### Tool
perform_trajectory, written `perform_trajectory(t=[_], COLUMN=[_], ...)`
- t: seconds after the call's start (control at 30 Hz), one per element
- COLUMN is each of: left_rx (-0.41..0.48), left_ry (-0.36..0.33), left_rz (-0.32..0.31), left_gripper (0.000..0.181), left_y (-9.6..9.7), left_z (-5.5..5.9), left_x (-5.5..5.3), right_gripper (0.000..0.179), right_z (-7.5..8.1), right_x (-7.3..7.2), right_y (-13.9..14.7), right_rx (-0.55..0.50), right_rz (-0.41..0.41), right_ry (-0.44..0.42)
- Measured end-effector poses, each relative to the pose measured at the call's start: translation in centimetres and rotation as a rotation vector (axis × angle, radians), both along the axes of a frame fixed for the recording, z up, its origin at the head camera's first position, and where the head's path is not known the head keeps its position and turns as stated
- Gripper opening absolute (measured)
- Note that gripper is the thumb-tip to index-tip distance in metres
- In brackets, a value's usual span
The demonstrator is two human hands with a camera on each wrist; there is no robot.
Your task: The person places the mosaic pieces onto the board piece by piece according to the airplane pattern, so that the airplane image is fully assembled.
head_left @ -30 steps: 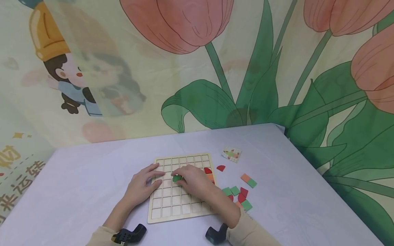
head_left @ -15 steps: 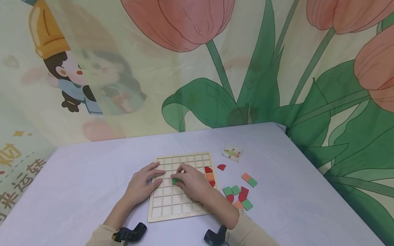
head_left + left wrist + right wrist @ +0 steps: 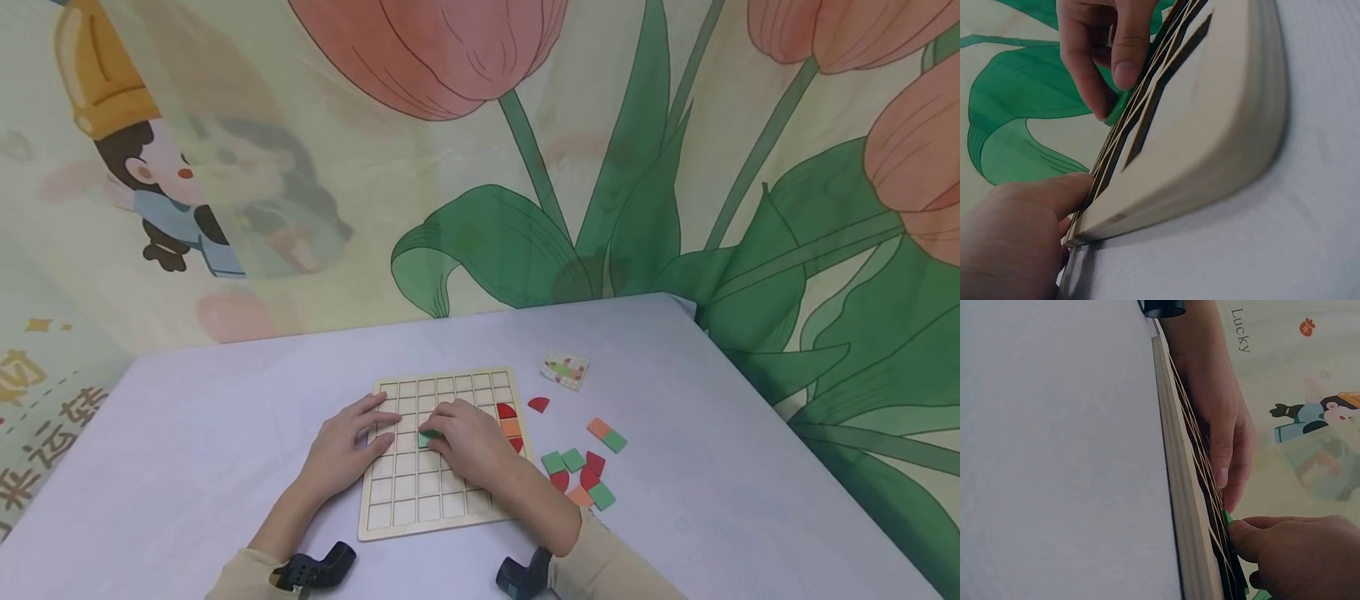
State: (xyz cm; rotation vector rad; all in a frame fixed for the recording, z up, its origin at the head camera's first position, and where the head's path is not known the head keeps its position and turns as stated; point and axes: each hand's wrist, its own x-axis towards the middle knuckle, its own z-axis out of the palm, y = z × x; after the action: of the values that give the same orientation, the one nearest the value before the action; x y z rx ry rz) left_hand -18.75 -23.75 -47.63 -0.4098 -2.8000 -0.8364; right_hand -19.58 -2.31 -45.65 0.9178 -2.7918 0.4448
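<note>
Head view: a pale wooden grid board (image 3: 438,454), divided into square cells, is seen whole on the lilac tabletop (image 3: 187,433). The left hand (image 3: 345,450) is laid flat, fingers straight, on the board's left edge. A small green tile (image 3: 429,436) is pinched against a cell by the curled fingers of the right hand (image 3: 468,442), just beside the left fingertips. Flat green, red and orange tiles, square and quarter-round, are scattered right of the right hand (image 3: 581,475). Only the wrist views show the board's thickness and rounded corner (image 3: 1222,125), and the tile's thin edge (image 3: 1227,519) at the thumb tip.
</note>
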Motion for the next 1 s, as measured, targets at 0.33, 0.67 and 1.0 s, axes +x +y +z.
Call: perform_trajectory(t=[0.33, 0.67, 1.0], left_rx=[0.009, 0.008, -0.010], left_ry=[-0.016, -0.028, -0.080], left_rz=[-0.010, -0.081, -0.072], left_gripper=[0.030, 0.032, 0.033], left_y=[-0.3, 1.0, 0.4], left_z=[0.7, 4.2, 3.8], left_x=[0.5, 0.0, 1.9], right_gripper=[0.018, 0.013, 0.011], right_z=[0.3, 3.5, 4.0], right_x=[0.3, 1.3, 2.7], right_y=[0.0, 1.5, 1.6], right_rx=[-0.044, -0.083, -0.045], right_rz=[0.018, -0.008, 0.004], right_ry=[-0.013, 0.011, -0.096])
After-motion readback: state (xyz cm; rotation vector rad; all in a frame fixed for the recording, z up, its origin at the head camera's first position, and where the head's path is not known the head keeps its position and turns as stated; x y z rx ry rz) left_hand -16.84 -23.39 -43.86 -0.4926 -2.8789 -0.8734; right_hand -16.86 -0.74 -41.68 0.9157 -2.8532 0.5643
